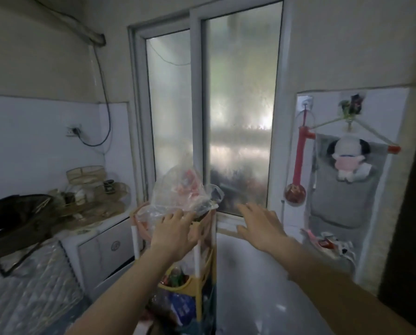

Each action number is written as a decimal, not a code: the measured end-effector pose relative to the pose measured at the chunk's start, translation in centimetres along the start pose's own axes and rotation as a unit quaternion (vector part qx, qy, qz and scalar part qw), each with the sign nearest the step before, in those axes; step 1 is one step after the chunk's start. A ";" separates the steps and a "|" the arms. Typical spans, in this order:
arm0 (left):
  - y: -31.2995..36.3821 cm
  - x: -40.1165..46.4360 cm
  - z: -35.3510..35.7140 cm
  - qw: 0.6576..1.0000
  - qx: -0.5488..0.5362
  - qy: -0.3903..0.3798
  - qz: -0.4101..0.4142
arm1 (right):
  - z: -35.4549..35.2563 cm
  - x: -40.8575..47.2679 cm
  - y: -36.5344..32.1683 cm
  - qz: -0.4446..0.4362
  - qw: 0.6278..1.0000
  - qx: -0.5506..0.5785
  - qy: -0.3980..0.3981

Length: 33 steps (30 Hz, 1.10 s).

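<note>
Both my arms reach forward toward a frosted sliding window (pixel 240 105). My left hand (pixel 175 234) is spread with straight fingers over the top of a narrow tiered plastic rack (pixel 208 238), just below a crumpled clear plastic bag (pixel 183 192) that stands in the rack's top basket. Whether the fingertips touch the bag is unclear. My right hand (pixel 260 226) is open with fingers spread, hovering near the window's lower frame and holding nothing.
A white counter (pixel 110 221) at left carries straw hats, a jar and a dark bag. On the right wall hang a grey pocket organiser with a plush toy (pixel 347 160) and a red pole (pixel 300 153). The rack's lower shelves hold bottles and packets.
</note>
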<state>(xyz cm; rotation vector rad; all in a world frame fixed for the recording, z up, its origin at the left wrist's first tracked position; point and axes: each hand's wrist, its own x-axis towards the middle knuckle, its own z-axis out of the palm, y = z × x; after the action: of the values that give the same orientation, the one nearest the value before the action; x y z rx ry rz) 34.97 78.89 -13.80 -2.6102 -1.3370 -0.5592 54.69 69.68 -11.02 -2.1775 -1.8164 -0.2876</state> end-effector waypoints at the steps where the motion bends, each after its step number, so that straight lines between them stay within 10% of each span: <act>1: -1.0 1.5 1.0 1.000 0.004 -0.002 -0.013 | 1.1 2.2 0.0 -0.013 1.000 0.004 -0.003; 21: -18.6 27.8 24.7 0.991 -0.012 -0.091 -0.100 | 22.2 37.9 2.7 -0.175 0.981 0.082 -0.030; 33: -19.7 32.2 20.7 0.977 -0.195 0.054 -0.067 | 23.5 43.1 4.8 -0.278 0.933 0.222 0.059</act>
<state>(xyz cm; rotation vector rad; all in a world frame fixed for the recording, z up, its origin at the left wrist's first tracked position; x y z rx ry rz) 41.49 120.90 -20.72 -2.7430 -1.5055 -1.0660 66.57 116.79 -19.09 -1.2959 -2.1419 -0.1005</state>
